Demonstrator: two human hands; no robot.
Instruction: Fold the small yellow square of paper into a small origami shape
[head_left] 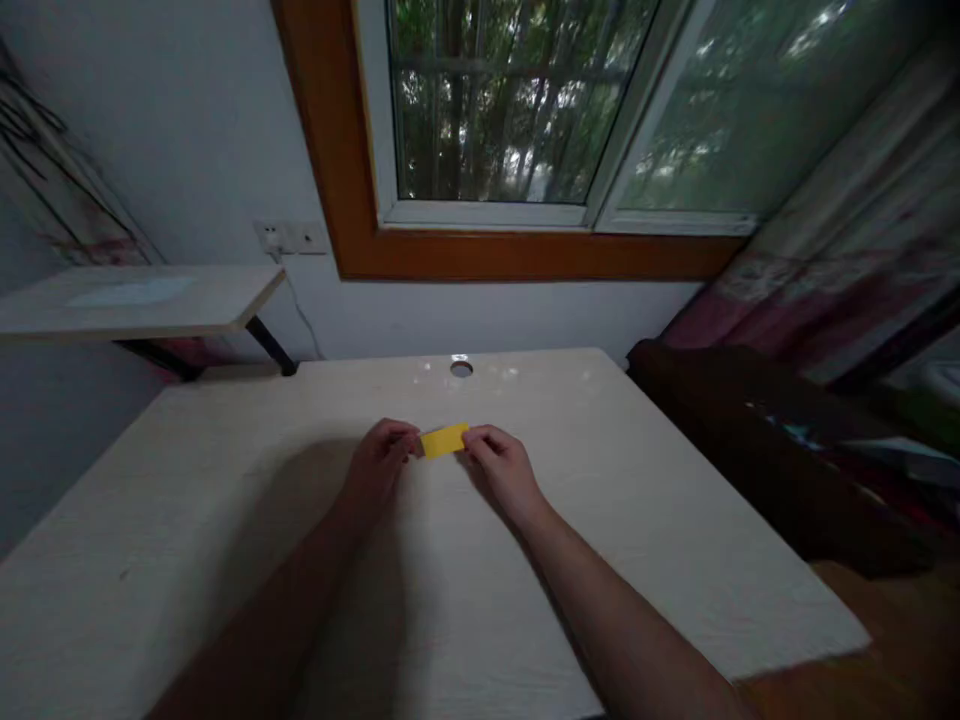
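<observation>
A small yellow folded paper strip point(443, 440) is held between both hands just above the pale wooden desk point(225, 520). My left hand point(382, 463) pinches its left end with closed fingers. My right hand point(501, 468) pinches its right end the same way. Both forearms reach in from the bottom edge. The strip lies roughly level, slightly raised on the right.
A round cable hole point(461, 368) sits near the desk's far edge. A side shelf point(142, 298) juts out at the left below a wall socket point(292, 237). A window point(525, 110) is ahead, a curtain point(847, 270) and dark furniture point(757, 450) at the right.
</observation>
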